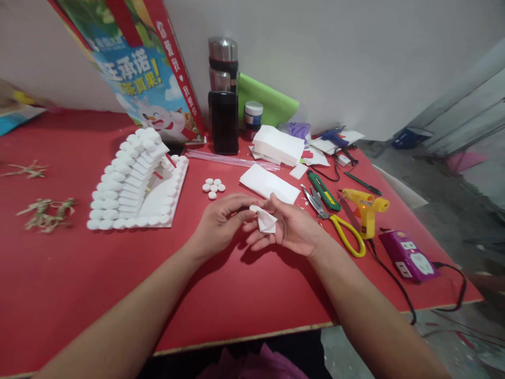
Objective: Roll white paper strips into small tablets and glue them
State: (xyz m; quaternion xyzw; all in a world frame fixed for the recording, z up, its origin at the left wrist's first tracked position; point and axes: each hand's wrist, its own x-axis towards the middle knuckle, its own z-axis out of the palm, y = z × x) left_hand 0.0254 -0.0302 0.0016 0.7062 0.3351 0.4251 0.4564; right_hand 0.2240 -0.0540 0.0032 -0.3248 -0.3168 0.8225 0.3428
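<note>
Between my two hands, above the red table, is a small folded piece of white paper (pixel 267 221). My left hand (pixel 225 221) pinches its upper left corner between thumb and fingers. Around the right side of the paper my right hand (pixel 294 223) curls, palm up, with its thumb against the top edge. A folded white sheet (pixel 270 184) lies just beyond my hands. Several round white pieces (pixel 213 188) sit in a cluster past my left hand. Farther left stands a white model (pixel 136 184) with small steps and a border of round white pieces.
At right lie yellow-handled scissors (pixel 347 234), a green utility knife (pixel 324 190), a yellow glue gun (pixel 366 208) and a purple power box (pixel 408 256) with cords. A black phone-like block (pixel 223 122), a steel flask (pixel 223 50) and a printed box (pixel 145 73) stand behind. Straw figures (pixel 47 215) lie left.
</note>
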